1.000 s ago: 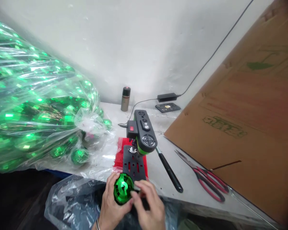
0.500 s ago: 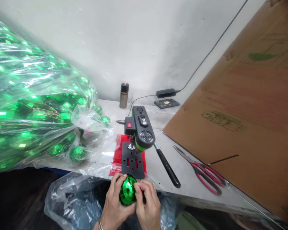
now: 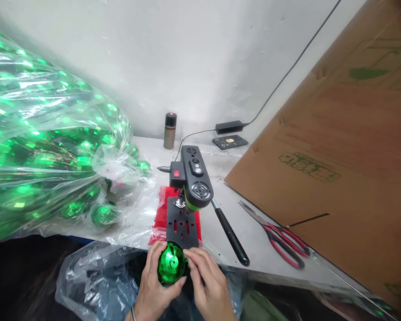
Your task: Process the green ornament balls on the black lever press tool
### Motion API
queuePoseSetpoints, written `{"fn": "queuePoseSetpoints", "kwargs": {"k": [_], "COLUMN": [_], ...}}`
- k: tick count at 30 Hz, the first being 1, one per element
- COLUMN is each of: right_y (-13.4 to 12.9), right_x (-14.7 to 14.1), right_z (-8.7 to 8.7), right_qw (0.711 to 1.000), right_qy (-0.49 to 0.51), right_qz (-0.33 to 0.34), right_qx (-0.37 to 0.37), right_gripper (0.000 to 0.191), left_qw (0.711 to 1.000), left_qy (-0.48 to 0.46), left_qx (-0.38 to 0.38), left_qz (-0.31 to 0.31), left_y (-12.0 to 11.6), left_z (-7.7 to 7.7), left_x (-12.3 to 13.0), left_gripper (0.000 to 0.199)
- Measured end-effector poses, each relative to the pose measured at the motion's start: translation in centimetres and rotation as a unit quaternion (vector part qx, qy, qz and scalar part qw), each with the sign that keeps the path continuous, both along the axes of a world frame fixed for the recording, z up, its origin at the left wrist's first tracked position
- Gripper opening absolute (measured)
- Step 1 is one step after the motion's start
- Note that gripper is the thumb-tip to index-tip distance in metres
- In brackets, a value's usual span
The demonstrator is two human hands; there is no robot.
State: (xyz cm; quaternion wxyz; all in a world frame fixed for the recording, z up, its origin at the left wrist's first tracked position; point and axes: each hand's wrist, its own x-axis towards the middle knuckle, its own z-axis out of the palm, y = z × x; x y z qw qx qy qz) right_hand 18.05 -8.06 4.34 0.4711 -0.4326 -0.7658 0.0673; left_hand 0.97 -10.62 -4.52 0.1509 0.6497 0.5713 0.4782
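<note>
A shiny green faceted ball (image 3: 171,263) is held in my left hand (image 3: 155,285), fingers and thumb curved round its left side and bottom. A small hole or dot shows on the ball's face. My right hand (image 3: 210,280) is pinched at the ball's right edge; whatever lies between its fingertips is too small to make out. Just beyond the ball stands a black bench machine (image 3: 196,174) with a slotted black base plate (image 3: 182,232) on red plastic (image 3: 161,218). Its black lever handle (image 3: 233,236) slants toward the front right.
A clear bag of green balls (image 3: 50,147) fills the left. Red-handled scissors (image 3: 280,240) lie beside a large cardboard box (image 3: 337,151) at right. Behind are a spray can (image 3: 169,130), a power adapter (image 3: 229,127) and a phone (image 3: 229,141). Crumpled plastic (image 3: 96,281) hangs below the table edge.
The ball has turned so that its dotted face shows, and it sits slightly further left. My right fingers have drawn back a little from its face to its edge.
</note>
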Motion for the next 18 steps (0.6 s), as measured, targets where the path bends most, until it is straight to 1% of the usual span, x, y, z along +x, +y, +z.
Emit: {"fn": "queuePoseSetpoints", "kwargs": {"k": [5, 8, 11, 14, 16, 18], "right_y": [0.2, 0.3, 0.5, 0.8, 1.0, 1.1], "right_x": [-1.0, -1.4, -1.9, -2.3, -2.2, -1.6], "right_z": [0.6, 0.8, 0.9, 0.6, 0.2, -0.3], "right_qw": [1.0, 0.998, 0.993, 0.994, 0.996, 0.995], "right_qy": [-0.015, -0.048, -0.085, -0.079, -0.044, -0.003], "right_qz": [0.019, 0.019, 0.003, -0.035, -0.071, -0.099], "right_qx": [0.008, 0.047, 0.083, 0.066, 0.04, 0.009], "right_gripper": [0.018, 0.019, 0.021, 0.027, 0.028, 0.027], "left_qw": [1.0, 0.999, 0.998, 0.997, 0.997, 0.998], "left_qy": [0.008, 0.03, 0.058, 0.068, 0.068, 0.061], "left_qx": [0.018, 0.026, 0.033, 0.032, 0.024, 0.016], "left_qz": [0.011, 0.015, 0.006, -0.01, -0.024, -0.025], "left_y": [0.3, 0.4, 0.3, 0.3, 0.2, 0.2], "left_z": [0.3, 0.7, 1.1, 1.2, 1.0, 0.7], "left_x": [0.2, 0.1, -0.1, -0.5, -0.9, -1.2], "left_gripper": [0.066, 0.064, 0.061, 0.064, 0.068, 0.073]}}
